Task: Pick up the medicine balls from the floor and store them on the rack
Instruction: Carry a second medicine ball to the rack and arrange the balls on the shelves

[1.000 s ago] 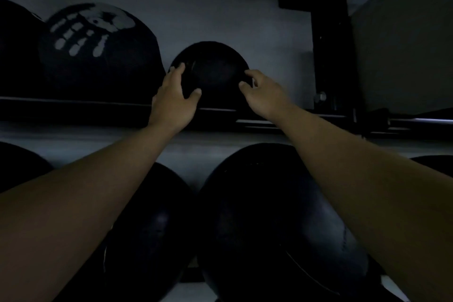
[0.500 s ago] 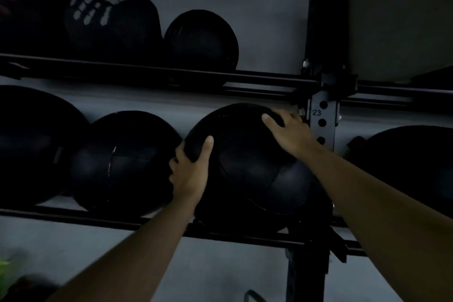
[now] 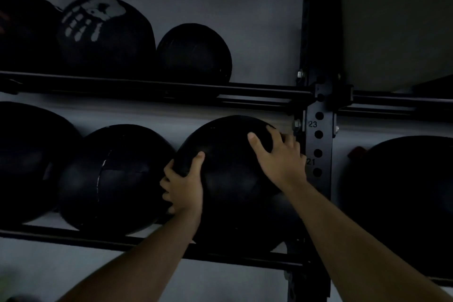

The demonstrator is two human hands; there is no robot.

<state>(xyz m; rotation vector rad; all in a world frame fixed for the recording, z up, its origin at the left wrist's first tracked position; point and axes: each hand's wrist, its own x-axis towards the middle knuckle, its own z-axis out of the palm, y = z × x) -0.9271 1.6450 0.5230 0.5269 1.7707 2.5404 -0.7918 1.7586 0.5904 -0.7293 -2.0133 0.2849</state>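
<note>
A dim view looks up at a black metal storage rack (image 3: 318, 110) with two horizontal rail shelves against a grey wall. Both bare hands grasp a large, round black leather medicine ball (image 3: 228, 179) resting on the lower shelf, just beside the rack's upright post. The left hand (image 3: 182, 184) wraps its fingers around the ball's left side, thumb on the front; the right hand (image 3: 279, 157) spreads its fingers over the upper right. Another black stitched ball (image 3: 110, 176) sits touching it on the left. On the upper shelf sit a small black ball (image 3: 193, 52) and a ball printed with a white handprint (image 3: 105, 32). Most of the storing seems done; the floor is hidden, so whether any balls remain is unclear.
</note>
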